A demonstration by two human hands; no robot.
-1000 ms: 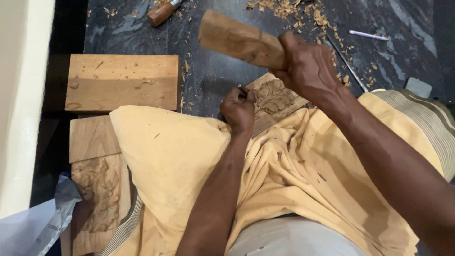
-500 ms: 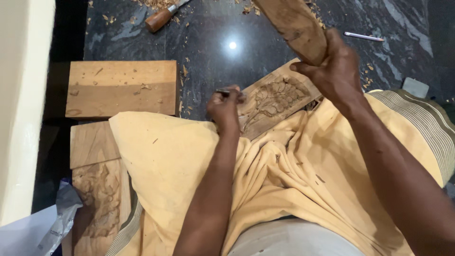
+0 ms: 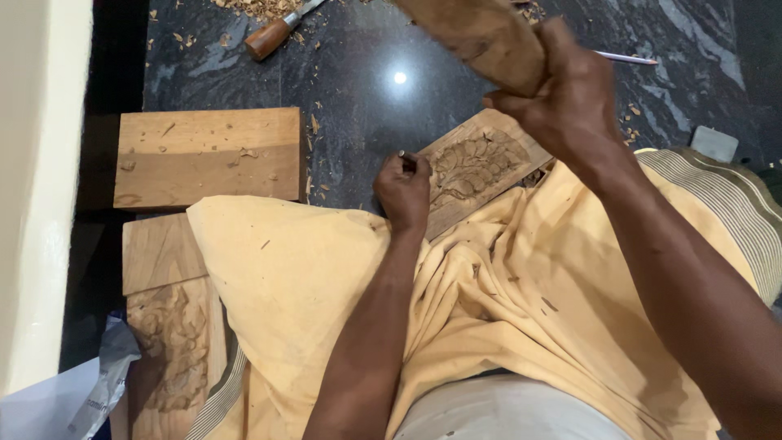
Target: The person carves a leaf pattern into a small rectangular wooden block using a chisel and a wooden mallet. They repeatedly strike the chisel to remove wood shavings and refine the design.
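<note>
Left hand grip: the left hand [image 3: 402, 189] is clenched around a thin metal chisel [image 3: 401, 154]; only its top end shows above the fist, and the tip is hidden.
Right hand grip: the right hand [image 3: 570, 102] grasps a thick brown wooden mallet block [image 3: 481, 37], raised above the chisel, probably so it can come down on the chisel head.
Workpiece: the carved rectangular wooden panel [image 3: 476, 167] lies tilted against the yellow cloth [image 3: 326, 277] over the lap, just beside the left fist; the cloth seems to steady it.
Near: a plain wooden block [image 3: 204, 155] and a second carved wooden board [image 3: 175, 350] on the left.
Far: a wooden-handled chisel [image 3: 277, 33], a white pencil [image 3: 623, 59] and wood chips [image 3: 261, 8] on the dark stone floor [image 3: 358, 90].
</note>
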